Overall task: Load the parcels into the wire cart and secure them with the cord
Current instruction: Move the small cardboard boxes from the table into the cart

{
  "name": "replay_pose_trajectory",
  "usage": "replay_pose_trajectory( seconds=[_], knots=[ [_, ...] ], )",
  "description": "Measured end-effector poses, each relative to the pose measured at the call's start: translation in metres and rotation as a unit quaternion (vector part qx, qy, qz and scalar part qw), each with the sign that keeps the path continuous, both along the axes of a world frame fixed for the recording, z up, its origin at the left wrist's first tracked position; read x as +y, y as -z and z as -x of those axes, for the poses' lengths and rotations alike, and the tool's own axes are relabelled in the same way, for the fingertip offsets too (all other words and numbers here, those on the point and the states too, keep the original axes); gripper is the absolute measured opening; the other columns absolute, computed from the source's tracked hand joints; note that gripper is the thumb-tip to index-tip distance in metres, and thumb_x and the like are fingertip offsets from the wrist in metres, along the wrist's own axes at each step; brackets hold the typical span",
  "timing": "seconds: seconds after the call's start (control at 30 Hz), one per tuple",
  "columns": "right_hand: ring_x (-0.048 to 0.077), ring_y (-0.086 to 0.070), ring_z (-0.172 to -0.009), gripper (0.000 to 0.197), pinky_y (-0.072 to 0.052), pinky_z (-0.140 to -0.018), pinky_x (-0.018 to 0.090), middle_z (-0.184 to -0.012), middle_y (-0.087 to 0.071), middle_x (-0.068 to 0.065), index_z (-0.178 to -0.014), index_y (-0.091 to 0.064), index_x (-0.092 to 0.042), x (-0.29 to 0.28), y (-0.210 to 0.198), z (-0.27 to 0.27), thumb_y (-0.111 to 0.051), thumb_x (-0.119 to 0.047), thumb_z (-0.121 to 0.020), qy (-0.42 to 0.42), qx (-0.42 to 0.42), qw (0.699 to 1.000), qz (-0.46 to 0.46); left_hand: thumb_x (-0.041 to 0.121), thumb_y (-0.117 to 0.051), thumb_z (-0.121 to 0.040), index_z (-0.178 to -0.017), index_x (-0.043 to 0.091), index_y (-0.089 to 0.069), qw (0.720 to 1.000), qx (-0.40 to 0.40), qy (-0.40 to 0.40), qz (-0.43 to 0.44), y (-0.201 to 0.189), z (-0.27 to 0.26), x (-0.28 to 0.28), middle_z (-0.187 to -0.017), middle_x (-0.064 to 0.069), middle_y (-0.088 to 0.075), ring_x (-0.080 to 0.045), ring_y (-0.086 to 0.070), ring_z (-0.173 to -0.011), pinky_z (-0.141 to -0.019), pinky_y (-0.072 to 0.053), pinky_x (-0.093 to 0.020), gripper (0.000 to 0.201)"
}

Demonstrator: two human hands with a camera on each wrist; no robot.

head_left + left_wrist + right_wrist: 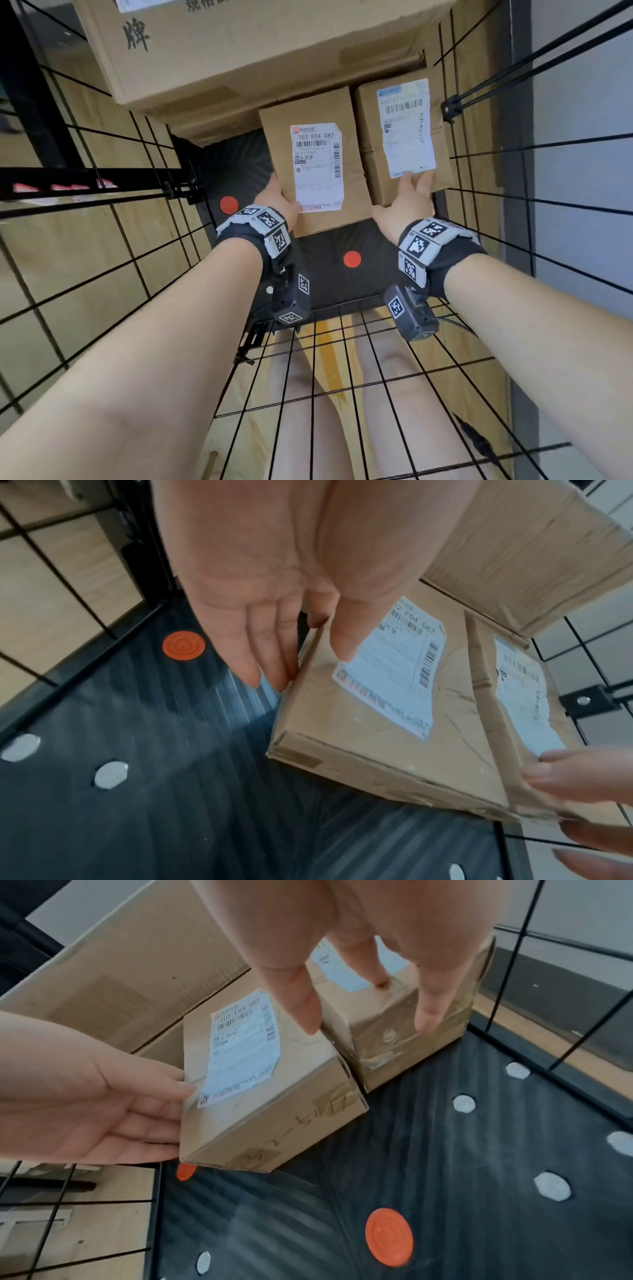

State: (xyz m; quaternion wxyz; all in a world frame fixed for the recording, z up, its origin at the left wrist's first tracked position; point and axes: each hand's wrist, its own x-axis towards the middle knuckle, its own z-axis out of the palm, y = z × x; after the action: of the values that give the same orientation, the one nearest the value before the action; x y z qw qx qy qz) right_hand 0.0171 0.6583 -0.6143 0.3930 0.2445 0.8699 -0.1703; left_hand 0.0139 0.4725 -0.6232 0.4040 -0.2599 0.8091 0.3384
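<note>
Two small brown parcels with white labels lie side by side on the black floor of the wire cart. My left hand holds the left parcel by its left edge. Its thumb lies on top and its fingers run straight down the side. My right hand is spread open, with straight fingertips touching the near end of the right parcel. A large cardboard box stands behind both. I cannot tell whether the left parcel rests fully on the floor.
Black wire walls enclose the cart on the left, right and near sides. Two orange discs and several pale bolt heads dot the bare ribbed floor in front of the parcels. Black rods meet a bracket on the right wall.
</note>
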Motion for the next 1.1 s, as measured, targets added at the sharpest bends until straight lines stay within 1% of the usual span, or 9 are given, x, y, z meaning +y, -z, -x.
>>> replay_pose_trajectory(
  seconds=[0.1,0.2,0.3,0.33,0.43,0.53,0.63,0.77,1.1],
  knots=[
    [0.030,-0.034,-0.136,0.080,-0.035,-0.105,0.031,-0.158,0.010,0.010,-0.152,-0.012,-0.011,0.001,-0.009,0.008,-0.059,-0.029,-0.089,0.015,-0.020,1.000,0.013,0.029,-0.049,-0.094,-0.142,0.022,-0.036,1.000,-0.001,0.005,-0.007,-0.007,0.005,-0.005,-0.133,-0.004,-0.055,-0.026,-0.056,-0.114,-0.089,-0.044,-0.027,0.050],
    [0.033,-0.052,-0.110,0.058,-0.043,-0.087,0.032,-0.150,-0.020,0.016,-0.138,-0.037,-0.005,-0.002,-0.027,0.019,-0.057,-0.026,-0.088,0.021,-0.012,1.000,0.006,0.022,-0.047,-0.095,-0.134,0.017,-0.046,1.000,0.011,0.000,0.003,-0.023,0.015,-0.008,-0.127,-0.004,-0.058,-0.024,-0.058,-0.104,-0.079,-0.041,-0.022,0.040],
    [0.029,-0.051,-0.090,0.041,-0.040,-0.074,0.029,-0.132,-0.040,0.018,-0.121,-0.048,-0.003,-0.009,-0.049,0.024,-0.056,-0.022,-0.086,0.024,0.008,1.000,0.001,0.016,-0.043,-0.095,-0.102,0.015,-0.056,0.998,0.045,0.025,0.030,-0.042,0.025,-0.008,-0.118,-0.011,-0.061,-0.018,-0.054,-0.076,-0.060,-0.040,-0.022,0.014],
    [0.030,-0.051,-0.092,0.039,-0.040,-0.071,0.028,-0.129,-0.044,0.018,-0.119,-0.049,-0.002,-0.012,-0.057,0.025,-0.055,-0.022,-0.086,0.025,0.013,1.000,0.006,0.016,-0.043,-0.096,-0.102,0.014,-0.056,0.997,0.051,0.036,0.040,-0.050,0.028,-0.008,-0.120,-0.012,-0.060,-0.020,-0.056,-0.081,-0.061,-0.042,-0.023,0.015],
    [0.031,-0.052,-0.094,0.038,-0.038,-0.060,0.029,-0.126,-0.051,0.018,-0.120,-0.049,-0.002,-0.023,-0.086,0.026,-0.054,-0.023,-0.088,0.015,0.023,0.999,0.026,0.019,-0.043,-0.096,-0.130,0.008,-0.049,0.995,0.050,0.065,0.056,-0.077,0.033,-0.013,-0.129,-0.012,-0.055,-0.027,-0.056,-0.111,-0.079,-0.042,-0.026,0.035],
    [0.031,-0.055,-0.115,0.043,-0.047,-0.085,0.033,-0.132,-0.054,0.016,-0.131,-0.047,-0.001,-0.034,-0.121,0.026,-0.051,-0.018,-0.092,0.001,0.035,0.998,0.047,0.021,-0.042,-0.098,-0.138,0.011,-0.045,0.991,0.062,0.100,0.069,-0.113,0.035,-0.018,-0.137,-0.009,-0.052,-0.027,-0.052,-0.121,-0.090,-0.042,-0.027,0.041],
    [0.032,-0.056,-0.117,0.045,-0.046,-0.097,0.036,-0.130,-0.057,0.018,-0.131,-0.051,0.003,-0.043,-0.159,0.023,-0.051,-0.017,-0.091,-0.004,0.054,0.996,0.075,0.019,-0.040,-0.099,-0.136,0.013,-0.048,0.987,0.082,0.126,0.059,-0.155,0.034,-0.021,-0.137,-0.007,-0.053,-0.025,-0.051,-0.123,-0.093,-0.041,-0.027,0.039],
    [0.033,-0.056,-0.117,0.040,-0.048,-0.097,0.045,-0.126,-0.059,0.020,-0.123,-0.059,0.003,-0.053,-0.214,0.012,-0.052,-0.016,-0.088,-0.019,0.104,0.991,0.081,0.019,-0.040,-0.099,-0.134,0.014,-0.051,0.981,0.118,0.147,0.048,-0.210,0.025,-0.025,-0.130,-0.007,-0.058,-0.024,-0.057,-0.116,-0.088,-0.043,-0.026,0.038],
    [0.029,-0.063,-0.103,0.030,-0.052,-0.091,0.035,-0.111,-0.068,0.013,-0.109,-0.068,-0.002,-0.075,-0.354,-0.021,-0.054,-0.019,-0.088,-0.104,0.213,0.969,0.067,0.018,-0.043,-0.097,-0.122,0.014,-0.061,0.946,0.244,0.201,0.067,-0.359,-0.020,-0.041,-0.125,-0.007,-0.061,-0.024,-0.058,-0.113,-0.096,-0.046,-0.031,0.031]
  ],
)
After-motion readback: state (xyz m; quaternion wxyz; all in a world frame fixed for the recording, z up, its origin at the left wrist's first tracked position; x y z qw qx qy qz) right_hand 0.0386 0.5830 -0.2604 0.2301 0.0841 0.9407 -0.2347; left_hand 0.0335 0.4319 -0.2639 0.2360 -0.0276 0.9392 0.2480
